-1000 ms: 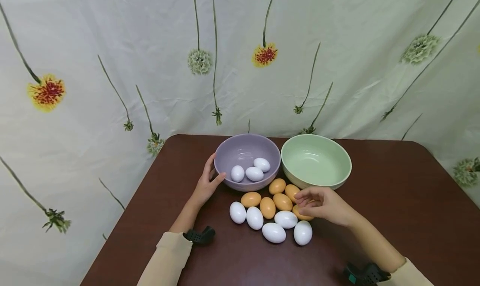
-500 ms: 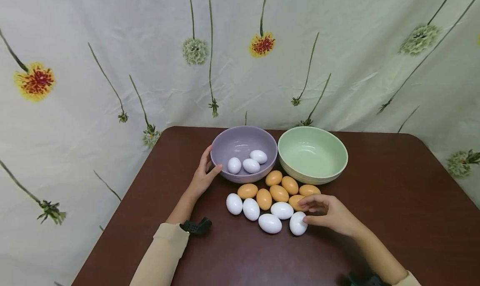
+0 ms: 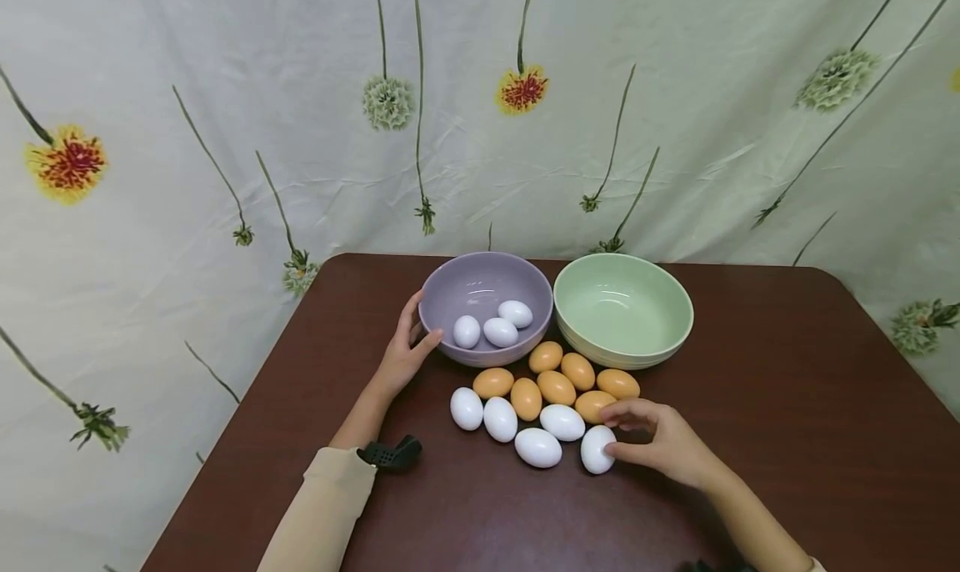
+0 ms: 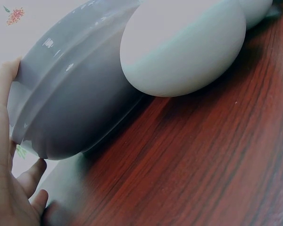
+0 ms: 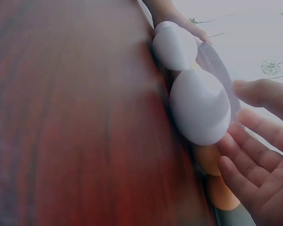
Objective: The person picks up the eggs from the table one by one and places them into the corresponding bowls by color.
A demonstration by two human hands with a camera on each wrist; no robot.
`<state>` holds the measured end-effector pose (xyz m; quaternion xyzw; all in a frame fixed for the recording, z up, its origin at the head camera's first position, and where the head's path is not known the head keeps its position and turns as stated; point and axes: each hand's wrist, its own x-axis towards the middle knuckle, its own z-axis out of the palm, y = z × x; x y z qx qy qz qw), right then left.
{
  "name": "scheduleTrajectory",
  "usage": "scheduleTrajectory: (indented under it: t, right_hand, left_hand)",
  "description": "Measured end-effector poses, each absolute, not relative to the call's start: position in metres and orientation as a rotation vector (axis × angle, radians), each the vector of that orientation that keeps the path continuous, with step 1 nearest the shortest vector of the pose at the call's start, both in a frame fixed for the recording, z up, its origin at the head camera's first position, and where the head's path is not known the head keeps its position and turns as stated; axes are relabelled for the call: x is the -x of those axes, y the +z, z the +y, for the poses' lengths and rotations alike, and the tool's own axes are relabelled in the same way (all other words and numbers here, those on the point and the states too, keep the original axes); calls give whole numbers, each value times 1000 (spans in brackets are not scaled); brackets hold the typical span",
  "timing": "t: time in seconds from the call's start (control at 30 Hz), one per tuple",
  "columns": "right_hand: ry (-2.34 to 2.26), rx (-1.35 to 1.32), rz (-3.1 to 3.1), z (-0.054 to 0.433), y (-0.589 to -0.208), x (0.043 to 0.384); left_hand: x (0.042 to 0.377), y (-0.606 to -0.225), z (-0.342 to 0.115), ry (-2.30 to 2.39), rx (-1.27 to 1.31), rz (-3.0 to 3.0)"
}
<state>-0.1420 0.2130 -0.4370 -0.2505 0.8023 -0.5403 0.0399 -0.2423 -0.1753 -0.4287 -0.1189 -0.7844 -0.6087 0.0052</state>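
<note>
My left hand (image 3: 401,359) grips the side of a purple bowl (image 3: 480,355), thumb at the near rim and fingers round the outer wall. Three white eggs lie in this bowl; one is the egg (image 3: 500,332). My right hand (image 3: 663,443) is at the rightmost white egg (image 3: 597,449) of the group on the table, thumb tip right at its side. The fingers are spread and loosely bent beside the egg, near an orange egg (image 3: 594,406). In the right wrist view a large white egg (image 5: 200,108) is in front of the fingertips.
A light green bowl (image 3: 622,305) stands right of the purple one, nothing in it. Several orange eggs (image 3: 556,388) lie before the bowls, with several white eggs (image 3: 538,448) in front on the dark wooden table (image 3: 487,522). A flowered cloth (image 3: 300,72) hangs behind.
My right hand has moved nearer to me, from over the orange eggs to the rightmost white egg. An orange egg it had covered now shows. My left hand stays on the purple bowl.
</note>
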Motion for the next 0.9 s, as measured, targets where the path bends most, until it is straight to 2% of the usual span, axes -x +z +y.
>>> scheduleTrajectory:
  t: [0.17,0.47,0.9]
  right_hand:
    - [-1600,771,2503,213,-441,138]
    - [-1529,851,2546,213,-444,135]
    - [-1569,919,2424,210,-450,136]
  left_hand:
    - [243,-430,-176,-1901,379,-2455]
    - [261,-462,-183,-1905,367,-2428]
    - [261,-463,-183,-1878,389,-2412]
